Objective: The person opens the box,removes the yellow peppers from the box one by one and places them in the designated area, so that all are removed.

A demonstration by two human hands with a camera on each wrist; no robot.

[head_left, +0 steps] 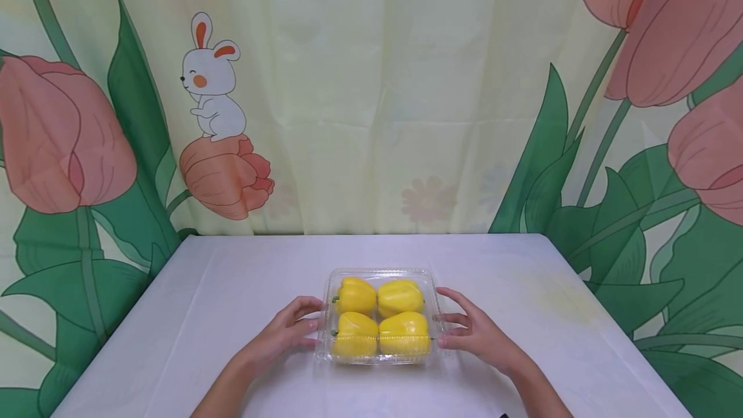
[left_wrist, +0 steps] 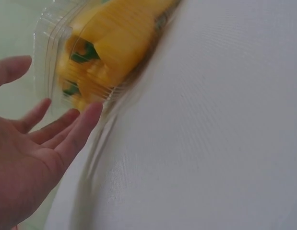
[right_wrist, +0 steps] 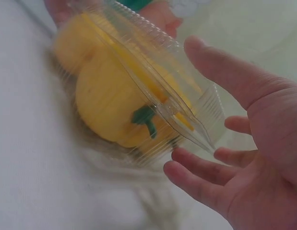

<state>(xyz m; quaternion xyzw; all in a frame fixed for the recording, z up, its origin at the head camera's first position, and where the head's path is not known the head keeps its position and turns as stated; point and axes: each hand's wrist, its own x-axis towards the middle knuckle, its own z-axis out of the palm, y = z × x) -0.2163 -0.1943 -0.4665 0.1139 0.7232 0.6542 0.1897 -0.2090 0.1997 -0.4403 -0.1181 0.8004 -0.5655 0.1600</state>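
A clear plastic clamshell box (head_left: pixel 380 360) sits on the table and holds several yellow bell peppers (head_left: pixel 400 298) with green stems. Its lid lies over them; the right wrist view shows a narrow gap between the two rims. At the box's left side is the left hand (head_left: pixel 288 326), fingers spread and slightly bent. On the opposite side the right hand (head_left: pixel 477 331) is held much the same way, its fingertips (right_wrist: pixel 179 170) close to the box edge. Whether either hand touches the plastic I cannot tell. Both palms face the box, and neither hand grips it.
A white cloth covers the table (head_left: pixel 232 282), whose far edge meets a hanging curtain (head_left: pixel 348 82) printed with tulips and a rabbit. A small dark object (head_left: pixel 504 415) shows at the bottom edge of the head view.
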